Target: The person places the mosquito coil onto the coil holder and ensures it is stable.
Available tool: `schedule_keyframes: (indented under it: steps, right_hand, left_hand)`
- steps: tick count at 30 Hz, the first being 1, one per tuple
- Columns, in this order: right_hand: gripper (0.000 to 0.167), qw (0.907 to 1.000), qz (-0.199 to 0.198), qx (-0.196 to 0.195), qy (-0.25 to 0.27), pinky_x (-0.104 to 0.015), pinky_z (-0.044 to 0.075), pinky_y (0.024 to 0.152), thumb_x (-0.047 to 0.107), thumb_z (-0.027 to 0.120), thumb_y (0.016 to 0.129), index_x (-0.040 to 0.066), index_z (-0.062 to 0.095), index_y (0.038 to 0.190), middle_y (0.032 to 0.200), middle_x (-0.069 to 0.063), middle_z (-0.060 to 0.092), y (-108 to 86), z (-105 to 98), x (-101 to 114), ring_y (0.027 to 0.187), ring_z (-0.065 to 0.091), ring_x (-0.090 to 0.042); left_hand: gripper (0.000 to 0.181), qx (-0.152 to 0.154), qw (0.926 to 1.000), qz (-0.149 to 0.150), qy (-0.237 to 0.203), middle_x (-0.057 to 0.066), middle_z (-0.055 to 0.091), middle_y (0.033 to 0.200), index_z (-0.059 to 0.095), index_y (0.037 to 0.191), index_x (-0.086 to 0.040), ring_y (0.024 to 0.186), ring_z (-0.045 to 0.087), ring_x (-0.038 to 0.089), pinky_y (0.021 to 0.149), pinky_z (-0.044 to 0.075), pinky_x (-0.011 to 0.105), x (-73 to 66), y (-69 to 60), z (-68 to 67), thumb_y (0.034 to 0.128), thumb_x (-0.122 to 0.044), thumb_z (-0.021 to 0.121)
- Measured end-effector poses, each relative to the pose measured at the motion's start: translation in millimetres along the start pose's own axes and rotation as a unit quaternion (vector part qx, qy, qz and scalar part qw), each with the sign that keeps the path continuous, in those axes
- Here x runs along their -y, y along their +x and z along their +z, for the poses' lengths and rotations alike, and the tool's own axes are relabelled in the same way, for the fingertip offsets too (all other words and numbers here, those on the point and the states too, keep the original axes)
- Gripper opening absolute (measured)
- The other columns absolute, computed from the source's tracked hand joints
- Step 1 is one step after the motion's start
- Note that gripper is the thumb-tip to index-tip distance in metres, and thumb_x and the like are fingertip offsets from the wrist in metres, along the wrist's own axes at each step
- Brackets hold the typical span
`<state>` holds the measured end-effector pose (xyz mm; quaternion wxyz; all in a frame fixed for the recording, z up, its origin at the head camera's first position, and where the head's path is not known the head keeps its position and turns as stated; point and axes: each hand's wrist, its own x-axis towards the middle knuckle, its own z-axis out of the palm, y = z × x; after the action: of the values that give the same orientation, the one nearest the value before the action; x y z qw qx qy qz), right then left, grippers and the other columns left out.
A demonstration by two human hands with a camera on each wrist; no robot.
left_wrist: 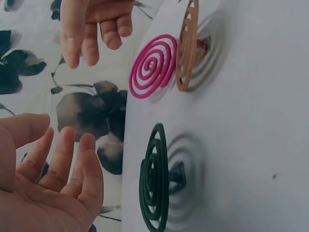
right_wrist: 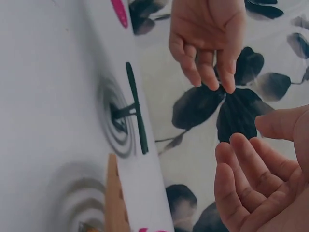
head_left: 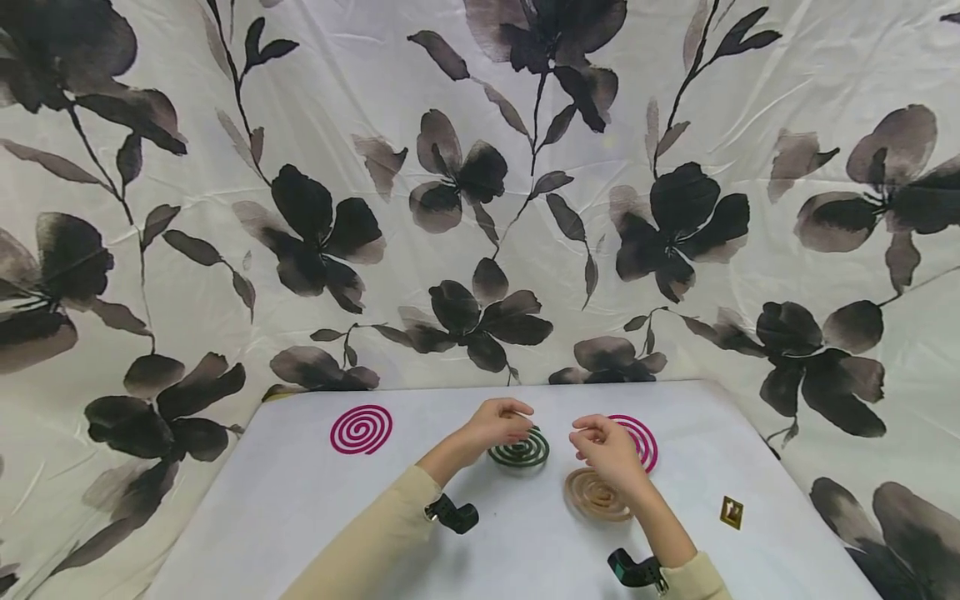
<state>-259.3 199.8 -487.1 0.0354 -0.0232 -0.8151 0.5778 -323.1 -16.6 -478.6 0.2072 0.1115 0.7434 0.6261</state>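
My left hand point(head_left: 497, 423) is held just above and behind the green mosquito coil point(head_left: 521, 455), its fingers relaxed with nothing between them. Over the brown mosquito coil point(head_left: 588, 498) hovers my right hand point(head_left: 611, 454), also holding nothing, fingers loosely bent. In the left wrist view the green coil sits raised on a small dark stand point(left_wrist: 178, 177). The brown coil is likewise raised, on a small metallic stand point(left_wrist: 204, 48). Partly behind my right hand in the head view lies a magenta coil point(head_left: 651, 446). The hands are apart from each other.
A second magenta coil point(head_left: 361, 430) lies on the left of the white table point(head_left: 300, 517). To the right is a small gold diamond-shaped metal piece point(head_left: 732, 512). A floral cloth point(head_left: 570, 275) hangs behind the table's far edge.
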Motion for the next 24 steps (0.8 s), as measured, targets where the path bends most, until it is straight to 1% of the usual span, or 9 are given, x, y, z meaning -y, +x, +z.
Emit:
schedule_keyframes:
  steps: [2, 4, 7, 10, 13, 15, 18, 20, 24]
  right_hand:
    - [0.018, 1.0, -0.004, 0.007, 0.005, -0.03, 0.053, 0.061, 0.008, 0.068, 0.09, 0.002, 0.065, 0.107, 0.082, -0.005, 0.068, -1.3, 4.9, -0.3, 0.07, 0.064, -0.02]
    - [0.017, 0.9998, -0.003, 0.015, 0.008, -0.032, 0.054, 0.061, 0.008, 0.067, 0.09, 0.002, 0.065, 0.106, 0.082, -0.005, 0.067, -3.4, 9.7, -0.2, 0.07, 0.064, -0.021]
    - [0.017, 0.9996, 0.0, 0.025, 0.013, -0.031, 0.053, 0.062, 0.009, 0.067, 0.09, 0.002, 0.065, 0.105, 0.082, -0.006, 0.066, -6.2, 17.7, -0.4, 0.071, 0.064, -0.022]
    - [0.018, 0.9991, 0.011, 0.035, 0.019, -0.031, 0.052, 0.064, 0.01, 0.067, 0.091, 0.002, 0.065, 0.107, 0.084, -0.007, 0.065, -7.5, 25.8, -1.7, 0.073, 0.064, -0.023]
    - [0.02, 0.9984, 0.015, 0.044, 0.033, -0.033, 0.052, 0.065, 0.009, 0.067, 0.091, -0.001, 0.064, 0.108, 0.086, -0.011, 0.065, -7.9, 33.3, -2.6, 0.074, 0.064, -0.025]
    - [0.02, 0.9981, 0.008, 0.047, 0.04, -0.033, 0.052, 0.064, 0.007, 0.066, 0.091, -0.002, 0.063, 0.108, 0.087, -0.014, 0.065, -7.9, 38.1, -3.3, 0.073, 0.064, -0.024]
    - [0.02, 0.9975, -0.004, 0.056, 0.042, -0.03, 0.052, 0.061, 0.006, 0.066, 0.09, -0.004, 0.064, 0.108, 0.089, -0.018, 0.066, -8.7, 44.7, -3.6, 0.07, 0.063, -0.023]
    - [0.021, 0.9972, -0.007, 0.065, 0.038, -0.026, 0.051, 0.059, 0.007, 0.066, 0.09, -0.004, 0.064, 0.108, 0.089, -0.018, 0.066, -9.6, 49.0, -4.2, 0.069, 0.063, -0.022]
    - [0.021, 0.9966, -0.012, 0.072, 0.038, -0.025, 0.05, 0.057, 0.007, 0.067, 0.09, -0.004, 0.064, 0.107, 0.085, -0.015, 0.067, -12.5, 57.5, -7.1, 0.069, 0.064, -0.023]
  left_hand:
    - [0.025, -0.003, 1.0, 0.001, 0.007, 0.018, 0.065, 0.109, 0.063, 0.115, -0.002, 0.1, 0.064, 0.034, 0.091, 0.05, 0.045, 2.6, -4.0, -3.9, 0.0919, -0.011, 0.066]
    - [0.024, -0.007, 0.9998, -0.003, 0.017, 0.016, 0.066, 0.107, 0.063, 0.115, -0.003, 0.099, 0.065, 0.033, 0.088, 0.052, 0.042, 5.3, -7.6, -8.5, 0.0922, -0.011, 0.065]
    - [0.027, -0.01, 0.9993, 0.001, 0.037, 0.015, 0.066, 0.104, 0.062, 0.117, -0.001, 0.095, 0.065, 0.03, 0.086, 0.053, 0.041, 8.6, -14.7, -17.1, 0.0926, -0.012, 0.065]
    - [0.03, -0.012, 0.9987, 0.004, 0.05, 0.017, 0.066, 0.105, 0.062, 0.118, -0.001, 0.089, 0.065, 0.024, 0.085, 0.053, 0.041, 11.9, -22.6, -27.3, 0.0914, -0.013, 0.066]
    - [0.029, -0.012, 0.9984, 0.006, 0.054, 0.019, 0.065, 0.108, 0.063, 0.117, -0.002, 0.089, 0.065, 0.02, 0.085, 0.053, 0.04, 14.7, -30.4, -38.5, 0.0906, -0.012, 0.067]
    - [0.027, -0.013, 0.9982, 0.01, 0.057, 0.02, 0.065, 0.108, 0.063, 0.117, -0.003, 0.089, 0.065, 0.02, 0.084, 0.053, 0.039, 17.1, -34.7, -46.1, 0.0905, -0.011, 0.067]
    - [0.027, -0.019, 0.9975, 0.012, 0.066, 0.018, 0.065, 0.106, 0.063, 0.116, -0.003, 0.091, 0.066, 0.021, 0.083, 0.054, 0.037, 22.0, -41.7, -57.9, 0.0903, -0.01, 0.067]
    - [0.028, -0.024, 0.9971, 0.011, 0.072, 0.016, 0.065, 0.104, 0.063, 0.117, -0.003, 0.092, 0.066, 0.023, 0.082, 0.054, 0.037, 27.0, -46.5, -66.4, 0.0902, -0.01, 0.067]
    - [0.028, -0.033, 0.9971, 0.008, 0.068, 0.013, 0.066, 0.102, 0.062, 0.117, -0.003, 0.096, 0.066, 0.029, 0.085, 0.053, 0.041, 36.0, -57.2, -80.9, 0.0914, -0.013, 0.067]
